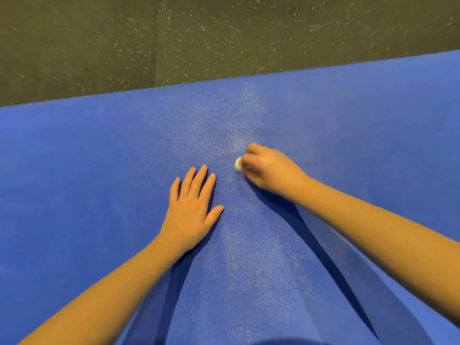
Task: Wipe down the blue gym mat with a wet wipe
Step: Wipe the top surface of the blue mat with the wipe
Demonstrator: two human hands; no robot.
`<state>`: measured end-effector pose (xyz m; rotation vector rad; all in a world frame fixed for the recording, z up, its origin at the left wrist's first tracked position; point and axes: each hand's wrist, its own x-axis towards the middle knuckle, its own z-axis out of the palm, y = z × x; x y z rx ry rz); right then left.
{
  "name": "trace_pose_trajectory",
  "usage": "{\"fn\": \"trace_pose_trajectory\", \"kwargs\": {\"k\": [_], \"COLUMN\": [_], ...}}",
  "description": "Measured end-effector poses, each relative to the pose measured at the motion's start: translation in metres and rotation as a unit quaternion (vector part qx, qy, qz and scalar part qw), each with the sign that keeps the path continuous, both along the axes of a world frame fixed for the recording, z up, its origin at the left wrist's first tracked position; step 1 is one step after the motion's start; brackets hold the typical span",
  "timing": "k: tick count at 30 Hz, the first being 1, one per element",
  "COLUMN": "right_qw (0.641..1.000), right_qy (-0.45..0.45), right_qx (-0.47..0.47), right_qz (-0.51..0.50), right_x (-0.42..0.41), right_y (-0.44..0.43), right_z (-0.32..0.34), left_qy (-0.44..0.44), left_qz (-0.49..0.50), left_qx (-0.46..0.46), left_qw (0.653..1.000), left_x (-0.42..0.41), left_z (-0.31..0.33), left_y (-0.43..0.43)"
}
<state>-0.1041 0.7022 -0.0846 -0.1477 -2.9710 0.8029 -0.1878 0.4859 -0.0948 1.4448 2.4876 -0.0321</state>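
A person's right hand clenches a balled white wipe against the blue mat, at one o'clock from the left hand, which lies flat, fingers spread. Speckled dark floor lies beyond.

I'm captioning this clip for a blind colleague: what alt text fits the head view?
A person's right hand grips a small balled white wet wipe against a blue gym mat, while the left hand rests flat, fingers spread, beside it. A pale sheen runs down the mat's middle; dark speckled floor lies beyond its far edge.
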Motion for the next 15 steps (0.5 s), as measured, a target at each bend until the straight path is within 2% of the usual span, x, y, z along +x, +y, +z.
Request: {"fn": "trace_pose_trajectory", "kwargs": {"k": [3,4,5,8,10,12,14,15], "right_qw": [0.973,0.962,0.964,0.998,1.0,0.996,0.975,0.966], "right_qy": [-0.002,-0.009,-0.005,0.012,-0.018,-0.031,-0.042,-0.046], "right_qx": [0.028,0.03,0.026,-0.007,0.008,0.06,0.076,0.071], "right_qz": [-0.227,-0.271,-0.265,-0.063,0.015,-0.057,-0.204,-0.244], "right_x": [-0.022,-0.023,-0.024,-0.013,-0.015,-0.031,-0.044,-0.047], "right_y": [0.032,0.033,0.027,-0.003,0.007,0.032,0.057,0.059], "right_z": [-0.004,-0.007,-0.007,-0.001,0.002,0.001,-0.002,-0.003], "left_qy": [0.004,0.008,0.013,0.021,0.009,0.002,-0.002,-0.006], "left_qz": [0.011,0.01,0.006,-0.01,-0.011,-0.014,-0.022,-0.026], "left_qx": [-0.014,-0.017,-0.016,0.001,0.004,-0.014,-0.048,-0.064], "left_qw": [1.0,1.0,1.0,1.0,1.0,1.0,0.999,0.998], "left_x": [0.001,0.001,0.001,-0.006,-0.016,-0.026,-0.033,-0.033], "left_z": [-0.002,-0.002,-0.001,0.001,0.002,0.004,0.009,0.011], "left_y": [0.005,0.004,0.005,0.008,0.014,0.022,0.031,0.034]}}
